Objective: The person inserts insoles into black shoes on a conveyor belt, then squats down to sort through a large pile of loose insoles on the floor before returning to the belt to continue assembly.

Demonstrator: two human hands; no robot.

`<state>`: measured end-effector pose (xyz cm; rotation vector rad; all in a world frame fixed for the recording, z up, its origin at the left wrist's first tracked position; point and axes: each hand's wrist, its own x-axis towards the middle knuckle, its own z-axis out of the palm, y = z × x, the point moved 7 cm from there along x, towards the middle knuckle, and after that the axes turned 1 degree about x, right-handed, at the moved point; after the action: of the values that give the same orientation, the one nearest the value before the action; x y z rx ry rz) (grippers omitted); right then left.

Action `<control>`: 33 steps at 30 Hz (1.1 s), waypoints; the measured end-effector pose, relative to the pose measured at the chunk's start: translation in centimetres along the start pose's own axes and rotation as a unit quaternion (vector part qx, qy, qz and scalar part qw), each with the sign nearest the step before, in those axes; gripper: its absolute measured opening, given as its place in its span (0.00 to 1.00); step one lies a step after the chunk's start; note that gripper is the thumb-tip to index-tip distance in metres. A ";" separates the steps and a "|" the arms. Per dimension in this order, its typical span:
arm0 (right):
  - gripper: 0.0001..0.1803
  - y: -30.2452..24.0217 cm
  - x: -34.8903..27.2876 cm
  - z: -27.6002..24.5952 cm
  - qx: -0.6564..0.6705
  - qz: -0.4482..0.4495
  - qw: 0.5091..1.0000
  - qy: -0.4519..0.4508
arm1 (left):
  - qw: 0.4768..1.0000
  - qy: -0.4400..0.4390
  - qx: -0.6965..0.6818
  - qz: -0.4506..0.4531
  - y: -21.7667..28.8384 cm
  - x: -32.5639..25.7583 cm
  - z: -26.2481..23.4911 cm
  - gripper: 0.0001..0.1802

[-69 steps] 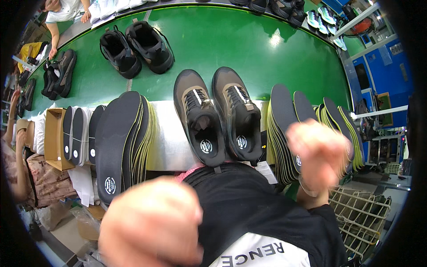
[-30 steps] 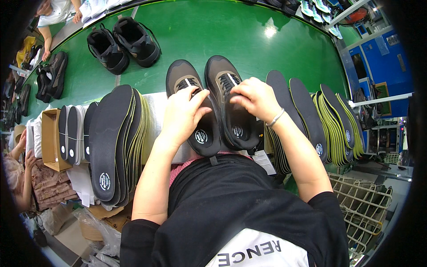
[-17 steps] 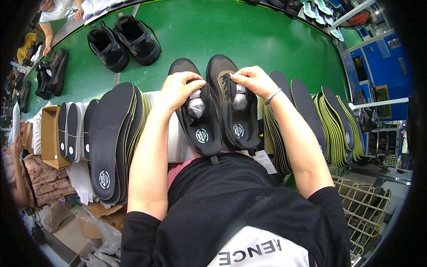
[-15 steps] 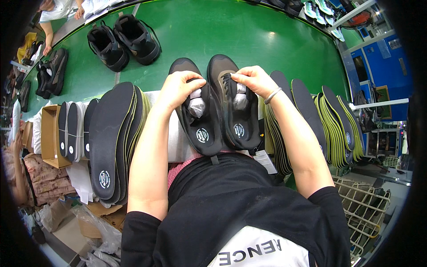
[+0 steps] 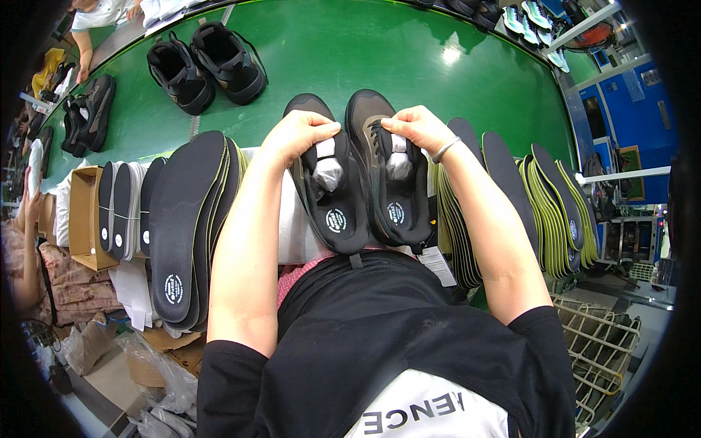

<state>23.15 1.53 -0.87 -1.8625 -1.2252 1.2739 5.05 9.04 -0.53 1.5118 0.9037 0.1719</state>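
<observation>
Two black and brown shoes stand side by side close to my waist, toes pointing away from me. My left hand [image 5: 301, 136] pinches the tongue of the left shoe [image 5: 345, 228] between thumb and fingers. Likewise, my right hand [image 5: 420, 130] grips the tongue of the right shoe [image 5: 409, 232] beside its dark laces. Wrapped stuffing, whitish and crinkled, shows inside both shoes: one wad [image 5: 328, 175] on the left and another wad [image 5: 399, 166] on the right. Round pale prints mark the insoles at the heels. A white tag [image 5: 437, 266] hangs by the right shoe's heel.
Insole stacks flank me, one left [image 5: 175, 226] and several right [image 5: 542, 212]. Another pair of dark shoes [image 5: 219, 62] rests on the green table [image 5: 350, 44]. At far left are more shoes [image 5: 93, 117] and an open cardboard box [image 5: 86, 219]. A wire rack [image 5: 595, 350] stands lower right.
Both hands keep their hold on the shoe tongues. The fingers have shifted only slightly, and the whole view has moved a little.
</observation>
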 end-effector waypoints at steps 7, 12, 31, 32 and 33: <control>0.17 -1.3 -0.3 0.2 -0.062 0.009 0.998 0.020 | 1.000 0.006 0.010 0.019 -0.4 0.0 -0.4 0.15; 0.15 0.6 0.0 0.0 0.021 0.026 0.999 0.007 | 1.000 -0.008 0.026 0.010 -1.0 0.9 0.0 0.16; 0.13 0.8 0.3 0.5 0.071 0.032 0.997 -0.004 | 0.996 -0.029 -0.065 0.051 -1.3 0.3 -0.3 0.18; 0.13 0.9 0.3 0.4 0.067 0.032 0.997 -0.003 | 0.996 -0.028 -0.061 0.052 -1.3 0.3 -0.3 0.18; 0.13 1.0 0.3 0.5 0.067 0.032 0.997 -0.002 | 0.996 -0.028 -0.061 0.052 -1.3 0.2 -0.3 0.18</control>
<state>23.14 1.40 -1.99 -1.8160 -1.0626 1.3607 4.51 9.26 -1.70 1.4441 0.7559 0.2548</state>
